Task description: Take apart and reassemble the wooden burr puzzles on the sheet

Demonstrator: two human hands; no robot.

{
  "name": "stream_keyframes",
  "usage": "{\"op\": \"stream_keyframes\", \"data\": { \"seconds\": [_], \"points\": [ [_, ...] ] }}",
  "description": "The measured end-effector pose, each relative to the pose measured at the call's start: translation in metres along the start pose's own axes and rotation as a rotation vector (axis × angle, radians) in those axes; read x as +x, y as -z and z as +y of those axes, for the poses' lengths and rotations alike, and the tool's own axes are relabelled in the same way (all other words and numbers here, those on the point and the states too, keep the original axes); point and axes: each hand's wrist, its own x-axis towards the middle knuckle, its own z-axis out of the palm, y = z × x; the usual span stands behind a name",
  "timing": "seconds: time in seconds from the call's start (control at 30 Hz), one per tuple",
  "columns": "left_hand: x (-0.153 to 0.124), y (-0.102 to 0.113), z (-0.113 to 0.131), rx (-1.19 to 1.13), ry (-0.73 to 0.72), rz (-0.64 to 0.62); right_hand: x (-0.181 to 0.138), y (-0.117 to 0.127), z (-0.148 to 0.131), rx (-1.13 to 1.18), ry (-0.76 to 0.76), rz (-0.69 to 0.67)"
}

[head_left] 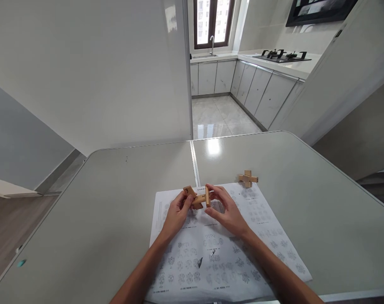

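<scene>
Lying beneath held blocks: printed sheet, wooden cross at far corner.

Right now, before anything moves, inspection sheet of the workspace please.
Surface: glossy grey table with a seam; printed sheet lying on it.
Job's things: marked wooden pieces and an upright wooden piece in the hands; wooden cross at the sheet's far right corner.
Clutter: teal bit near the table's left edge.
Left hand: gripping the marked pieces.
Right hand: pinching the upright piece.
Cables: nothing seen.
Surroundings: kitchen ahead with window, faucet, stove.
</scene>
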Motion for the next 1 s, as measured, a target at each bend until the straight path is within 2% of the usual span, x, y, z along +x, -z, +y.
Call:
{"op": "stream_keyframes", "data": {
  "seconds": [0.2, 0.33, 0.67, 0.77, 0.9, 1.0],
  "points": [
    [-0.001, -0.001, -0.001, 0.049, -0.006, -0.036, -0.001, -0.005, 0.001, -0.052, 0.044, -0.017],
    [-0.004, -0.005, -0.001, -0.029, -0.023, -0.108, -0.003, -0.013, 0.002, -0.067, 0.042, -0.024],
    [-0.007, -0.008, -0.001, -0.056, -0.033, -0.115, -0.001, -0.014, 0.002, -0.048, 0.048, -0.011],
    [-0.008, -0.008, -0.001, -0.037, -0.040, -0.080, -0.001, -0.015, 0.001, -0.038, 0.032, -0.006],
    [-0.008, -0.008, 0.002, -0.050, -0.042, 0.049, -0.001, -0.016, 0.000, -0.025, 0.025, -0.020],
    [-0.006, -0.006, 0.004, -0.095, 0.000, 0.031, -0.001, -0.017, -0.001, -0.031, 0.033, -0.036]
  ]
}}
